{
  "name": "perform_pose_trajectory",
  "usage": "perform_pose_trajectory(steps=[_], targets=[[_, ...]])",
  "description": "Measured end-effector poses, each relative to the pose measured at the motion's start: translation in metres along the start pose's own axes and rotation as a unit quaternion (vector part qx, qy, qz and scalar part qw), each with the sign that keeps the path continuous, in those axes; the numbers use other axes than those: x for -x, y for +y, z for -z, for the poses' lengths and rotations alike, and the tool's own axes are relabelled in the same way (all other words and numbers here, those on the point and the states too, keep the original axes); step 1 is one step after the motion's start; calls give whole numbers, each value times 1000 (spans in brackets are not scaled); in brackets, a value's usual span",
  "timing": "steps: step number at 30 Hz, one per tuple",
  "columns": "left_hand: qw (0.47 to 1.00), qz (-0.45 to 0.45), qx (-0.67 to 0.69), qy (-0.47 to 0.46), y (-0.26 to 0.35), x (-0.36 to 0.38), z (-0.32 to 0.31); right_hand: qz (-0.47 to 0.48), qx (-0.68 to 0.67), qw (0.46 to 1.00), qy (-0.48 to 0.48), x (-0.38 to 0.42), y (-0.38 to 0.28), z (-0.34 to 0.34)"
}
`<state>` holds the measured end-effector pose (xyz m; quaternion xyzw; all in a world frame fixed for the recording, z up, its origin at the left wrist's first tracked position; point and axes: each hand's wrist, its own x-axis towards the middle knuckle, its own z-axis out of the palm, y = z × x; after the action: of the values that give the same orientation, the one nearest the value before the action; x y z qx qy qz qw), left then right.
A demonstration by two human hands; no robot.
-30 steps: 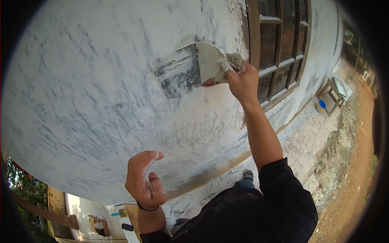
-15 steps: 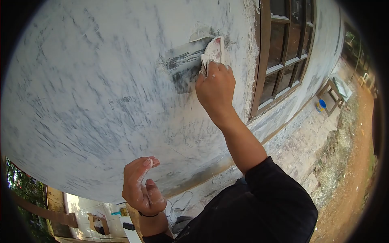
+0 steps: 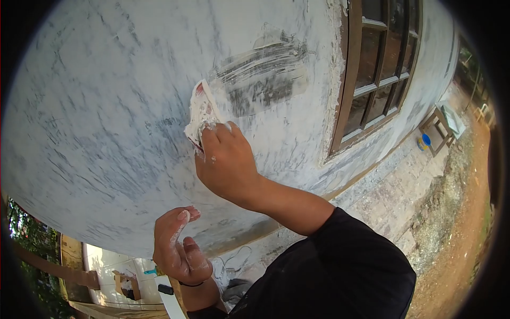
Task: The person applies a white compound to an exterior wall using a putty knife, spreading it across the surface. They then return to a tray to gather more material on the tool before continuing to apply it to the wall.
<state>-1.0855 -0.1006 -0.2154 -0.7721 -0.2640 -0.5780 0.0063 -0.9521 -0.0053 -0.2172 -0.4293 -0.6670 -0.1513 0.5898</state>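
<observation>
Head | R hand [image 3: 227, 162] pinching scraper [image 3: 202, 108] | L hand [image 3: 179, 252] half-curled | bucket [image 3: 424, 142] nr wood stand [image 3: 445, 123]

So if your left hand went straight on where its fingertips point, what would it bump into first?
The left hand would probably meet the right forearm first; depth is unclear, though, so it might touch the wall instead.

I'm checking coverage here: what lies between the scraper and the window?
In the head view, between the scraper and the window lie a dark, streaked patch of wall, then a paler strip and a rough white edge.
</observation>
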Motion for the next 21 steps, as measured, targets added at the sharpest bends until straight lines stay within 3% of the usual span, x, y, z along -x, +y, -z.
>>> perform_pose_trajectory(steps=[4,6,9,13,15,20,21], targets=[[1000,9,-5,-6,5,-2,-6,-45,-107,993,-16,-11,33,45],[1000,21,-11,13,9,-4,-16,-125,-225,966,15,-15,62,47],[999,20,17,18,11,-9,-32,-174,-197,964,43,-28,90,53],[1000,10,16,3,16,-17,-52,-135,-154,975,84,-34,118,64],[999,15,33,-1,17,-21,-65,-173,-145,967,120,-35,138,75],[998,30,24,-45,25,-37,-97,-182,-101,970,127,-36,174,115],[998,32,31,-54,27,-40,-104,-223,-124,961,103,-36,176,123]])
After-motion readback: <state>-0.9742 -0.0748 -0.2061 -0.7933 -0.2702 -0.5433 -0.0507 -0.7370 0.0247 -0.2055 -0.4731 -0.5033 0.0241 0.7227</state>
